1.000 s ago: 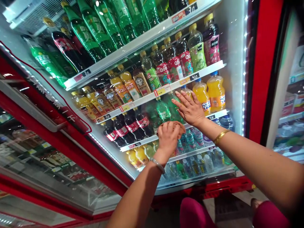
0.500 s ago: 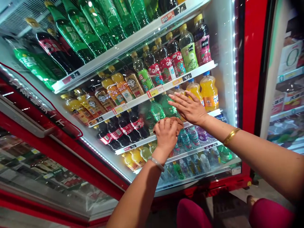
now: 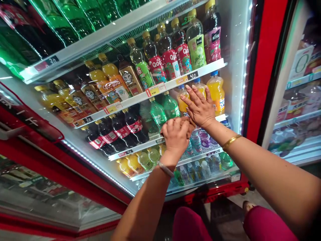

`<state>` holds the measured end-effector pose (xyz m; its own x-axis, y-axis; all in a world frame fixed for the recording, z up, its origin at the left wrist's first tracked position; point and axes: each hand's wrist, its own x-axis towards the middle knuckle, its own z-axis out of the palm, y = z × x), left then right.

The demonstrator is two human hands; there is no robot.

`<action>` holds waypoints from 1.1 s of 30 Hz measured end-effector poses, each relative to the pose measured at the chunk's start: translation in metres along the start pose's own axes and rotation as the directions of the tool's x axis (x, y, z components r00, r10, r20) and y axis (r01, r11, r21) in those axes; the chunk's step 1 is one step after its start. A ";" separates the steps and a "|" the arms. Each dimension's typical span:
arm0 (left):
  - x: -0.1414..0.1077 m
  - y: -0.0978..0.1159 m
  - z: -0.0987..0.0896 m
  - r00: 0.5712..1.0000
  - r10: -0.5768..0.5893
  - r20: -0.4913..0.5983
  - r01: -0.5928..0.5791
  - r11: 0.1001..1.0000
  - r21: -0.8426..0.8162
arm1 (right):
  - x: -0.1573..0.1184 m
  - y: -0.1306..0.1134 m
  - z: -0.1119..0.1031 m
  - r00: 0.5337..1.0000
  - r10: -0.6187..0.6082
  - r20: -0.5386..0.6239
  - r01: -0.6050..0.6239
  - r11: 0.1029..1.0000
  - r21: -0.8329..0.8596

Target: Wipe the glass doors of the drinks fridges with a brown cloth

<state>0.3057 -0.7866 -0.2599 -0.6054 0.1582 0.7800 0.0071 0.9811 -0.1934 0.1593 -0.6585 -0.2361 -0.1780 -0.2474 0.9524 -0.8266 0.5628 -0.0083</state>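
My left hand (image 3: pixel 176 135) is closed over a crumpled brown cloth (image 3: pixel 191 126), which mostly hides beneath the fingers and palm. It is in front of the third shelf, beside green soda bottles (image 3: pixel 157 113). Up and to the right, my right hand (image 3: pixel 200 107) is open, fingers stretched out, in front of orange drink bottles (image 3: pixel 215 93). Nothing is held in it. Whether its palm touches anything behind cannot be seen. A pale bangle (image 3: pixel 165 169) circles the left wrist and a gold bangle (image 3: pixel 232 142) the right.
A red-framed, lit drinks fridge (image 3: pixel 265 67) fills the view. Qoo bottles (image 3: pixel 155 68) line a shelf above the hands, with cola bottles (image 3: pixel 122 129) at left. Yellow drinks (image 3: pixel 135 162) sit lower. Another fridge (image 3: pixel 301 100) stands at right. My pink-clad knees (image 3: pixel 190 224) are below.
The view has come nearer the shelves, and the bottles at left have shifted further left in the picture. My right hand's fingers are now more upright and spread; my left still grips the cloth.
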 end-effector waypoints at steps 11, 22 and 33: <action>0.071 -0.005 -0.035 0.953 -0.203 -0.226 0.203 0.979 -0.022 | -0.007 0.009 0.015 0.963 0.045 -0.266 -0.059 0.997 -0.047; -0.003 0.019 0.024 0.973 0.231 -0.019 -0.229 0.972 0.060 | -0.019 0.021 0.011 0.987 0.018 -0.161 -0.024 0.999 -0.035; 0.079 0.031 0.007 0.955 0.200 -0.219 -0.176 0.977 0.123 | -0.067 0.064 -0.018 0.994 -0.112 -0.016 0.113 0.993 0.035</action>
<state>0.2522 -0.7441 -0.2086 -0.4021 0.3718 0.8367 0.0158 0.9165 -0.3997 0.1286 -0.5915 -0.2951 -0.0755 -0.2959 0.9522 -0.8594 0.5037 0.0883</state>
